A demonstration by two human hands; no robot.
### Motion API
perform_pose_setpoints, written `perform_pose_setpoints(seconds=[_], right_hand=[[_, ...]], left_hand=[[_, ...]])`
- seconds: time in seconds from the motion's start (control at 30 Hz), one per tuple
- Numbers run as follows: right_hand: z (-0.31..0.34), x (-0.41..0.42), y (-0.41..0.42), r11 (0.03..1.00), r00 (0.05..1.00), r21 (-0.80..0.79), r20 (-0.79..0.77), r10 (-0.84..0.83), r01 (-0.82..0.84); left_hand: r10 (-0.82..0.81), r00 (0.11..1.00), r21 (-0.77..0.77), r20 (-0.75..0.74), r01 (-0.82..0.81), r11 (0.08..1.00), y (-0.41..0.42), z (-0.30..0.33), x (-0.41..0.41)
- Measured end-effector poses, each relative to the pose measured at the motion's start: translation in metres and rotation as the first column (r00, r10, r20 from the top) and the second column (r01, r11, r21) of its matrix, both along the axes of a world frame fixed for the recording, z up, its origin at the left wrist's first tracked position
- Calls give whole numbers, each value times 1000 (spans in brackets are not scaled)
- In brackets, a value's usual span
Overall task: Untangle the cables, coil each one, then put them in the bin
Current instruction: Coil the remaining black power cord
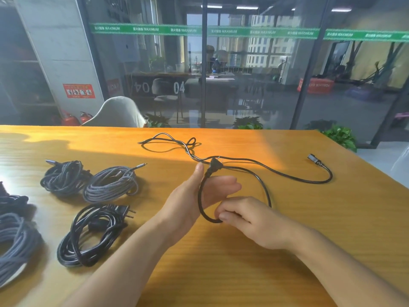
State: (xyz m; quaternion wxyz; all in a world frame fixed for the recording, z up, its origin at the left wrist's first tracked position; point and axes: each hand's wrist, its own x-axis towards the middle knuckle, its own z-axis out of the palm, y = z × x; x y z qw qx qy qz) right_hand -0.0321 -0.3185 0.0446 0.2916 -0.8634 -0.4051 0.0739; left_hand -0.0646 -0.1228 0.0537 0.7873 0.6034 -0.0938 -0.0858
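A long black power cable (285, 172) lies stretched over the wooden table (243, 273), its socket end (314, 160) at the far right and a looped stretch (170, 142) at the back. My left hand (194, 196) is held upright with the cable's plug end (215, 165) pinched between thumb and fingers. My right hand (245, 216) pinches the bottom of a first loop of the same cable just below the left palm. No bin shows in the view.
Three coiled cables lie at the left: a dark braided one (64, 177), a grey braided one (110, 183) and a black power cord (93, 233). More grey coils (15, 244) sit at the left edge. A glass wall stands behind the table.
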Motion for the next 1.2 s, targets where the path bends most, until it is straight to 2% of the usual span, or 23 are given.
perform_pose_setpoints(seconds=[0.17, 0.33, 0.5, 0.6, 0.73, 0.87, 1.03, 1.13, 1.2], right_hand=[[0, -2, 2, 1000, 997, 4, -66, 29, -28], [-3, -3, 5, 1000, 1000, 27, -29, -1, 2], [1, 13, -10, 997, 996, -5, -30, -81, 81], [-1, 16, -16, 991, 994, 93, -70, -88, 94], [-5, 12, -9, 969, 976, 222, -209, -60, 107], [-4, 10, -5, 960, 964, 261, -264, -30, 102], [-2, 8, -5, 986, 964, 156, -266, -13, 56], [4, 10, -10, 998, 974, 49, -225, -14, 26], [12, 12, -19, 995, 985, -77, -155, -80, 68]], left_hand=[[-37, 999, -130, -28, 33, 991, -2, 4, -1], [-43, 998, -305, -41, 29, 952, -8, 20, -9], [47, 997, -296, -54, -61, 953, -7, 28, -15], [47, 998, -317, -48, -59, 946, -9, 26, -13], [1, 998, -370, -56, -22, 929, -11, 20, -9], [23, 998, -363, -53, -40, 931, -11, 24, -11], [20, 998, -345, -63, -40, 938, -8, 31, -16], [52, 994, -414, -93, -86, 906, -6, 39, -21], [95, 988, -463, -119, -140, 875, -2, 44, -22]])
